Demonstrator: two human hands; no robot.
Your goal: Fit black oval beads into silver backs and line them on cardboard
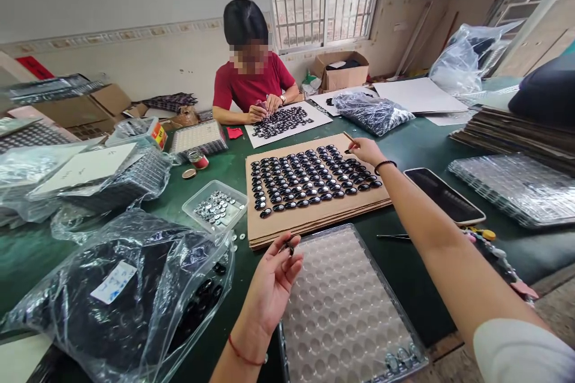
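Note:
My left hand, palm turned up, pinches a small shiny black piece between thumb and fingers, above the near edge of the cardboard stack. Out over the far right of the stack, my right hand grips a thin wooden stick. A dark piece shows just under its fingertips; whether they touch it I cannot tell. Rows of glossy black oval pieces with pale centres lie on the stacked cardboard. Below my left hand is a clear plastic tray with round hollows and a few pieces in one corner.
A clear box of small metal discs stands left of the cardboard. A plastic bag of black pieces fills the near left. Right lies a dark tablet-like panel. Across the table, a co-worker handles similar pieces on a white board.

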